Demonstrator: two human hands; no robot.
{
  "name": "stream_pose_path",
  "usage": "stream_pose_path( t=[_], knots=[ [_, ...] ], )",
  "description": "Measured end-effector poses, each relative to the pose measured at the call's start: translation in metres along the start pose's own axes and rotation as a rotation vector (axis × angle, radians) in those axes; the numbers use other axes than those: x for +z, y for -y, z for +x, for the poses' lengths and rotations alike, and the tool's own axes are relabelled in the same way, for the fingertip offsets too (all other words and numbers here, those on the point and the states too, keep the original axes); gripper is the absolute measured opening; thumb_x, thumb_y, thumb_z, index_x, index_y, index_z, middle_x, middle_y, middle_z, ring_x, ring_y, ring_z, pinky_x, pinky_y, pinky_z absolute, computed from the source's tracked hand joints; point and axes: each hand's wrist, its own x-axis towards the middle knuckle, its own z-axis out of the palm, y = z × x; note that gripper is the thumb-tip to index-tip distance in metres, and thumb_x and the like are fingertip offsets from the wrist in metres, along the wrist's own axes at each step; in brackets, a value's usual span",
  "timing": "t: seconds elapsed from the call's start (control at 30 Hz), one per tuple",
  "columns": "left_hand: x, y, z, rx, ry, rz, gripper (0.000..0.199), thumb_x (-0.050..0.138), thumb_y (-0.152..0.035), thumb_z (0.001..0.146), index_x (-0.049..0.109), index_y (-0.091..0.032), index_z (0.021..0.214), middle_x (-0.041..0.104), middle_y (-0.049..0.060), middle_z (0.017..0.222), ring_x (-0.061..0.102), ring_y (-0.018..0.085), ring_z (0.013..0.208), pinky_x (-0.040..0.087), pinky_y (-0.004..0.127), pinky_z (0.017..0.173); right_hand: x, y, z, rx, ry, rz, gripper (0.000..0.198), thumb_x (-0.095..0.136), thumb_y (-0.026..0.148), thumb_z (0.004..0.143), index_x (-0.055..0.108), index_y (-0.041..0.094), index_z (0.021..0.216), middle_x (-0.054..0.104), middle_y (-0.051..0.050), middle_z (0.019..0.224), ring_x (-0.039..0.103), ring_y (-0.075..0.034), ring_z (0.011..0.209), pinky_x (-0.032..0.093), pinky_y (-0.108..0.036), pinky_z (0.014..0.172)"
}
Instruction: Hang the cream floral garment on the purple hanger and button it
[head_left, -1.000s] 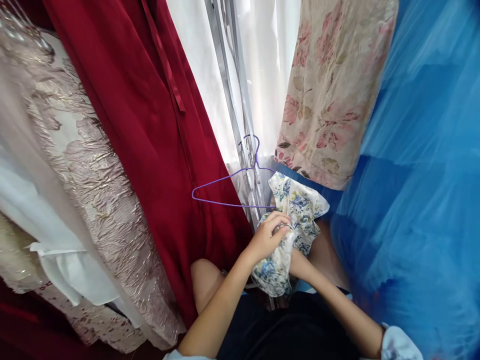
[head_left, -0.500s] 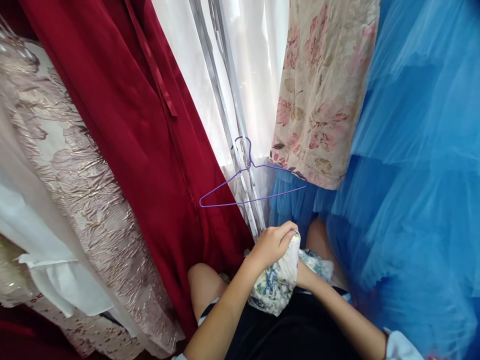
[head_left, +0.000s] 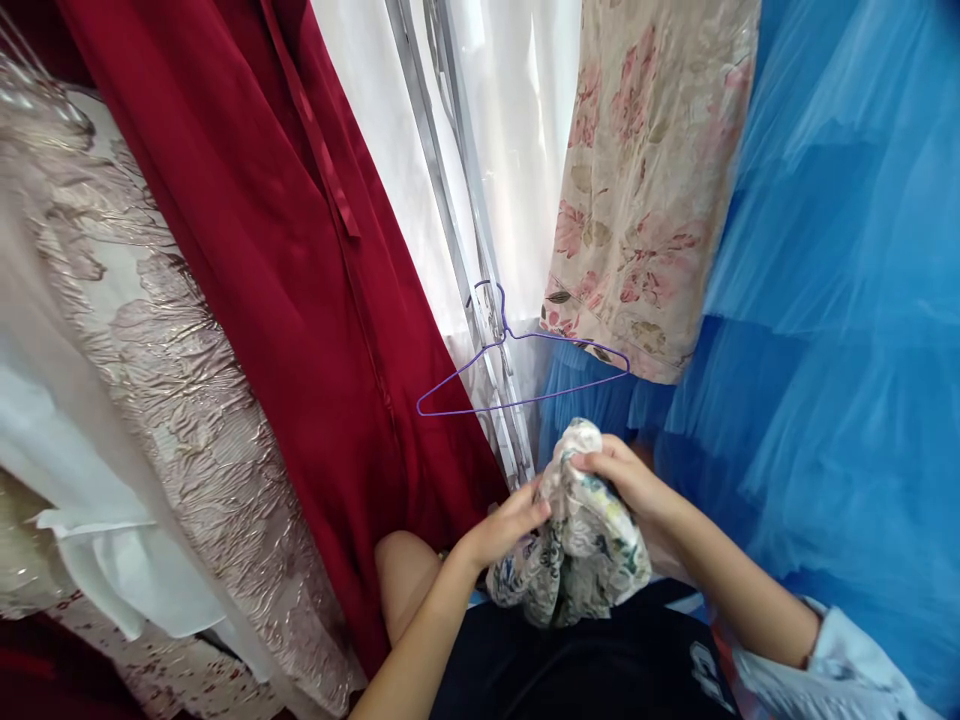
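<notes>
A bunched piece of floral cloth (head_left: 577,550), white with blue, green and yellow print, lies gathered above my lap. My left hand (head_left: 510,520) pinches its left side, thumb on top. On the upper right, my right hand (head_left: 626,475) grips a fold, with some fingers hidden behind the fabric. What kind of garment it is, I cannot make out. Just beyond both hands a purple wire hanger (head_left: 517,403) hangs bare by its hook from a pale metal rail or pole (head_left: 450,200).
A long red garment (head_left: 300,300) hangs on the left, beside a pale textured floral one (head_left: 172,350). White fabric (head_left: 517,150) hangs behind the pole. On the right are a beige floral garment (head_left: 637,220) and layered blue tulle (head_left: 840,300).
My right hand has come up from behind the cloth to its upper right. My left hand has shifted down and left. The cloth is now bunched between both hands.
</notes>
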Motion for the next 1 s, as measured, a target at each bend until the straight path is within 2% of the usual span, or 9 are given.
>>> stream_pose_path(
  t=[0.1,0.23,0.4,0.53,0.6,0.7,0.8,0.9,1.0],
  knots=[
    [0.003,0.03,-0.013,-0.152,0.081,0.118,0.063,0.072,-0.06,0.08,0.064,-0.015,0.123,0.069,0.01,0.112,0.063,0.025,0.099,0.05,0.038,0.095,-0.023,0.029,0.003,-0.139,-0.091,-0.163,0.021,0.071,0.032,0.074,0.066,0.014,0.064,0.063,0.0,0.059,0.054,-0.013,0.054,0.041,-0.023,0.054],
    [-0.014,0.047,-0.024,-0.126,-0.109,0.385,0.049,0.062,-0.06,0.087,0.07,-0.013,0.101,0.069,0.006,0.094,0.06,0.024,0.092,0.051,0.034,0.085,-0.072,0.053,0.02,-0.353,-0.212,-0.406,0.014,0.07,0.029,0.07,0.069,0.016,0.066,0.066,0.0,0.064,0.057,-0.017,0.061,0.044,-0.026,0.059],
    [-0.038,0.034,-0.033,-0.057,-0.271,0.474,0.044,0.044,-0.054,0.099,0.065,-0.016,0.091,0.066,0.006,0.094,0.057,0.023,0.094,0.047,0.035,0.089,-0.117,0.059,0.054,-0.487,-0.262,-0.617,0.02,0.068,0.036,0.073,0.074,0.017,0.076,0.07,-0.004,0.076,0.062,-0.024,0.074,0.047,-0.031,0.067],
    [-0.054,0.018,-0.04,0.044,-0.294,0.801,0.043,0.041,-0.048,0.102,0.057,-0.019,0.074,0.06,0.003,0.08,0.055,0.021,0.087,0.042,0.036,0.097,-0.114,0.049,0.084,-0.502,-0.14,-0.719,0.021,0.071,0.036,0.074,0.078,0.018,0.082,0.07,-0.009,0.115,0.062,-0.03,0.11,0.046,-0.038,0.097],
    [-0.071,0.013,-0.046,0.051,-0.293,1.007,0.044,0.044,-0.048,0.1,0.055,-0.019,0.068,0.056,0.002,0.071,0.054,0.02,0.081,0.041,0.037,0.097,-0.105,0.039,0.097,-0.465,-0.052,-0.745,0.02,0.072,0.035,0.074,0.079,0.018,0.083,0.069,-0.01,0.122,0.062,-0.029,0.113,0.044,-0.037,0.1],
    [-0.109,0.007,-0.062,-0.024,-0.295,1.242,0.041,0.054,-0.049,0.094,0.057,-0.019,0.065,0.057,0.002,0.069,0.055,0.021,0.078,0.043,0.038,0.091,-0.094,0.022,0.111,-0.387,0.016,-0.729,0.024,0.074,0.039,0.073,0.076,0.015,0.073,0.073,-0.008,0.098,0.067,-0.024,0.089,0.05,-0.033,0.083],
    [-0.148,-0.006,-0.079,-0.092,-0.301,1.359,0.019,0.056,-0.035,0.09,0.067,-0.021,0.082,0.067,0.004,0.083,0.06,0.024,0.086,0.043,0.039,0.092,-0.087,0.009,0.115,-0.326,0.018,-0.685,0.034,0.071,0.046,0.075,0.072,0.012,0.072,0.067,-0.003,0.074,0.061,-0.019,0.069,0.047,-0.029,0.068],
    [-0.176,-0.028,-0.088,-0.136,-0.397,1.386,0.024,0.049,-0.03,0.088,0.069,-0.021,0.1,0.071,0.007,0.099,0.064,0.026,0.095,0.046,0.038,0.09,-0.082,0.002,0.113,-0.273,0.024,-0.647,0.039,0.069,0.05,0.076,0.071,0.011,0.077,0.065,-0.001,0.07,0.058,-0.017,0.066,0.046,-0.028,0.065],
    [-0.188,-0.054,-0.09,-0.143,-0.501,1.36,0.033,0.041,-0.034,0.092,0.067,-0.02,0.107,0.072,0.007,0.109,0.066,0.026,0.099,0.049,0.034,0.087,-0.077,0.0,0.107,-0.233,0.024,-0.637,0.043,0.066,0.054,0.077,0.071,0.011,0.08,0.065,-0.001,0.07,0.057,-0.016,0.065,0.045,-0.027,0.064]
  ],
)
